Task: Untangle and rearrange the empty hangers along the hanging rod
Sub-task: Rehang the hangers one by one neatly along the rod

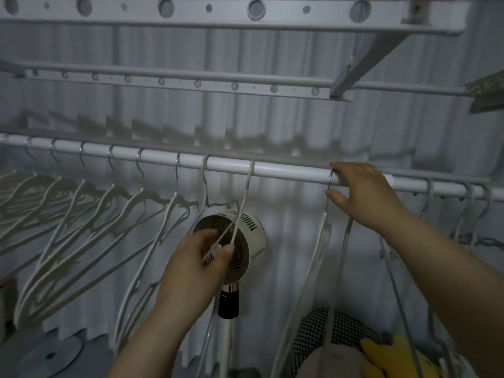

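A white rod [272, 170] runs across the view from nine o'clock to three o'clock, dipping a little towards three. From nine o'clock in towards the centre a row of pale hangers [81, 214] hangs on it by their hooks, evenly spaced, all leaning the same way with their lower ends swung out to eight o'clock.

Just at the centre hangs a thin hanger [246, 192], hooked on the rod and tilted towards seven o'clock. The left hand [196, 257], coming up from six o'clock, pinches its wires between thumb and fingertips, closed tight on them. Another hook sits on the rod just beside it on the nine o'clock side.

Towards two o'clock from the centre the right hand [360, 192] grips the rod: fingers curled over the top where the hook of a second hanger [327, 241] sits, thumb beneath against its neck. That hanger's long arms drop to six o'clock.

Near three o'clock a few more hangers [463, 214] crowd together on the rod.

Behind the left hand stands a small round fan [251, 233] on a pole. At five o'clock lie a checked cloth [321, 331] and something yellow [387, 353]. A white drying rack [218, 15] spans twelve o'clock
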